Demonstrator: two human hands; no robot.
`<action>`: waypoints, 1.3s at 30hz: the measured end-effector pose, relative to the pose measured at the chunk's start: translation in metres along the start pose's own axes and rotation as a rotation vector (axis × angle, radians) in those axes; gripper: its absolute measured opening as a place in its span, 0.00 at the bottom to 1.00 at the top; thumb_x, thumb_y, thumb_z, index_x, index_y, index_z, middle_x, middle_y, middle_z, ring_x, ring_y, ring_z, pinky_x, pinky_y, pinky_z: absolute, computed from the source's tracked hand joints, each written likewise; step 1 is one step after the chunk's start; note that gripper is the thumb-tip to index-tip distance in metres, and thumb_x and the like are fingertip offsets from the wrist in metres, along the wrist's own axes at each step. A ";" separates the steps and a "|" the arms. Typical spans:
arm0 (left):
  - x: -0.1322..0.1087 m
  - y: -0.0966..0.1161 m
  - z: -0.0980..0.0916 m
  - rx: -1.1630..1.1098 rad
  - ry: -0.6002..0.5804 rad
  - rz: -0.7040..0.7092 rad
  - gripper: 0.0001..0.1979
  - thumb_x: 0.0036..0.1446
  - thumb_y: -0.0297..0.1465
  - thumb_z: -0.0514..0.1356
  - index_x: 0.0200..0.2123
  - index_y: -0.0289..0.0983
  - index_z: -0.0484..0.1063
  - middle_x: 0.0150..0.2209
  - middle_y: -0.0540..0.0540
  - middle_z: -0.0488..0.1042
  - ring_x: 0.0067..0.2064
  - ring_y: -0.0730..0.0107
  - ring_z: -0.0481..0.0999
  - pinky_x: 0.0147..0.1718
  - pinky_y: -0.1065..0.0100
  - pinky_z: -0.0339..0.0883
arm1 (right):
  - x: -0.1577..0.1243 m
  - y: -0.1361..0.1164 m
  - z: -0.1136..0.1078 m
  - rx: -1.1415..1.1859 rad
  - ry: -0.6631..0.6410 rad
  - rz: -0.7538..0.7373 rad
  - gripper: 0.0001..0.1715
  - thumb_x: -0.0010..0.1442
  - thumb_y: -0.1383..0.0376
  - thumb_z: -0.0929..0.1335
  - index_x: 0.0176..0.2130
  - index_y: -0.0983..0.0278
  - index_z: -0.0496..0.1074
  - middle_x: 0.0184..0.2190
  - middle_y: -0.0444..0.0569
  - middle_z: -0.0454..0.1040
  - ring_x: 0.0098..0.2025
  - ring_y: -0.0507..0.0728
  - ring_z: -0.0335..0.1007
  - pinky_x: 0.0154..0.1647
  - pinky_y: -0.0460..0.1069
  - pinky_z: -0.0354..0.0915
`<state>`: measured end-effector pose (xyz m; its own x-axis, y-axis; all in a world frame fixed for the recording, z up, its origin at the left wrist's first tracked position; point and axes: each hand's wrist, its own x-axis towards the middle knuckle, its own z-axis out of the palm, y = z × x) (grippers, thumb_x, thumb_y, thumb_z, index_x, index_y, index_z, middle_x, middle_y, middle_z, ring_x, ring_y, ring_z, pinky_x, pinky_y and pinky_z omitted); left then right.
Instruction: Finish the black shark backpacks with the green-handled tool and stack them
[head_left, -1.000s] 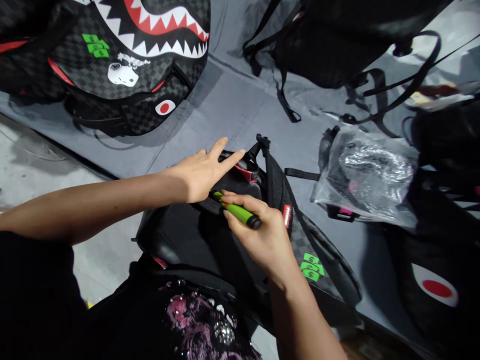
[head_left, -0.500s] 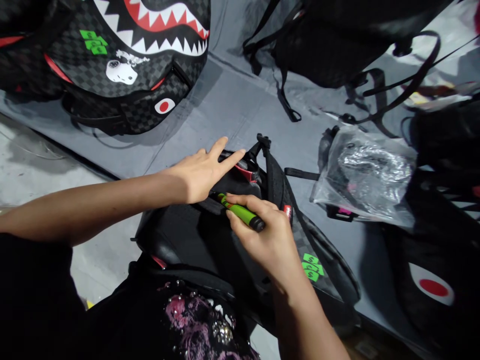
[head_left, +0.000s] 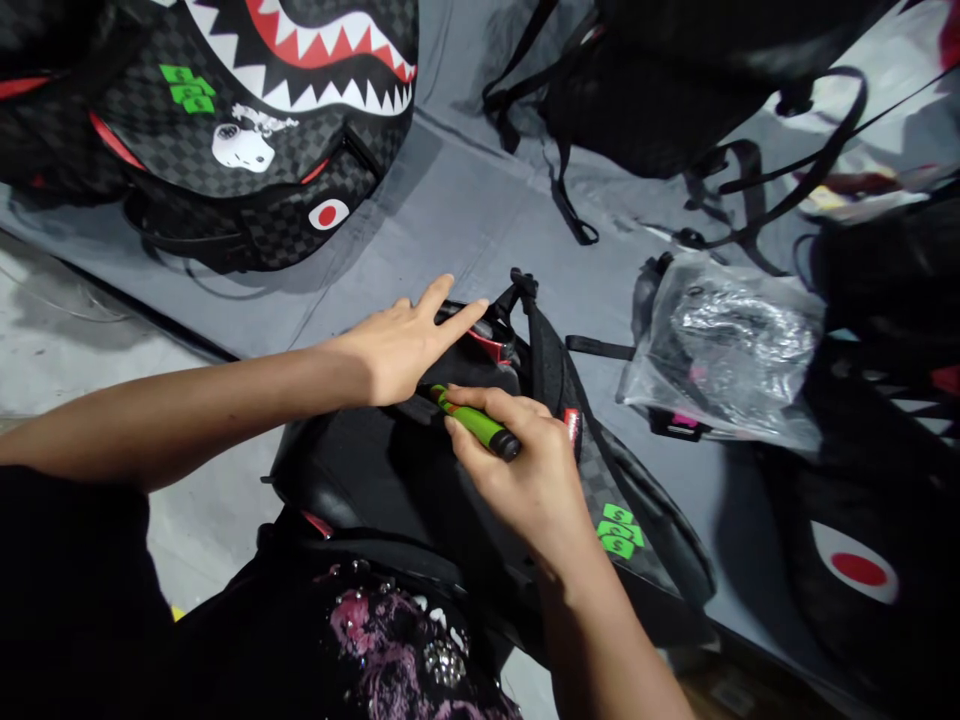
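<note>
A black backpack (head_left: pixel 390 480) with a checkered side and green stickers lies in front of me on a grey cloth. My left hand (head_left: pixel 401 345) rests flat on its upper part, fingers stretched out and apart. My right hand (head_left: pixel 525 470) is closed round a green pen-like tool (head_left: pixel 474 424) with a black end. The tool's tip points at the backpack just below my left palm.
A shark-mouth backpack (head_left: pixel 247 130) lies at the top left. Black bags with loose straps (head_left: pixel 675 90) lie at the top right. A clear plastic bag (head_left: pixel 731 350) with dark contents sits to the right, beside another bag with a red-and-white eye patch (head_left: pixel 855 570).
Almost nothing moved. My right hand with the green tool shifted very slightly; the left hand stays flat on the backpack.
</note>
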<state>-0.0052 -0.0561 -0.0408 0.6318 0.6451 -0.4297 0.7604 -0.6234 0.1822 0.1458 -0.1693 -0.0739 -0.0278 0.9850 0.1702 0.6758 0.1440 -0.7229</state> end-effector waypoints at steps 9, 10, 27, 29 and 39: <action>0.000 -0.001 0.002 -0.024 0.030 -0.002 0.52 0.56 0.20 0.56 0.73 0.50 0.28 0.74 0.36 0.26 0.65 0.47 0.64 0.55 0.56 0.67 | 0.000 -0.002 0.001 0.086 -0.033 0.068 0.09 0.60 0.66 0.69 0.42 0.59 0.77 0.39 0.44 0.83 0.39 0.57 0.78 0.47 0.54 0.69; 0.000 -0.002 0.003 -0.028 0.038 0.000 0.51 0.55 0.20 0.56 0.73 0.50 0.28 0.74 0.35 0.27 0.65 0.46 0.64 0.54 0.56 0.67 | 0.000 -0.002 0.000 0.091 -0.031 0.079 0.09 0.60 0.65 0.69 0.42 0.59 0.78 0.39 0.44 0.83 0.39 0.57 0.78 0.47 0.54 0.69; -0.007 -0.012 0.012 -0.050 0.227 0.109 0.34 0.66 0.28 0.46 0.73 0.40 0.40 0.74 0.31 0.39 0.68 0.40 0.61 0.59 0.49 0.64 | -0.034 0.040 -0.096 0.038 0.628 0.144 0.08 0.66 0.65 0.61 0.37 0.61 0.69 0.46 0.51 0.80 0.51 0.57 0.75 0.53 0.54 0.68; -0.006 -0.012 0.013 -0.059 0.243 0.109 0.35 0.65 0.29 0.47 0.73 0.42 0.40 0.74 0.32 0.39 0.67 0.40 0.62 0.59 0.49 0.64 | -0.043 0.090 -0.123 -0.313 0.560 0.460 0.13 0.67 0.68 0.59 0.45 0.64 0.70 0.45 0.54 0.79 0.49 0.58 0.76 0.50 0.52 0.68; 0.027 -0.054 0.059 -0.060 0.371 0.109 0.42 0.59 0.35 0.50 0.70 0.64 0.30 0.75 0.53 0.34 0.66 0.44 0.65 0.57 0.51 0.66 | -0.040 0.229 -0.139 -0.757 0.094 0.863 0.23 0.65 0.53 0.69 0.51 0.66 0.73 0.55 0.57 0.72 0.48 0.58 0.74 0.51 0.53 0.69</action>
<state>-0.0378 -0.0309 -0.1144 0.7124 0.6993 -0.0583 0.6863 -0.6771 0.2655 0.4043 -0.1892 -0.1530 0.6930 0.7120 -0.1131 0.7127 -0.7002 -0.0409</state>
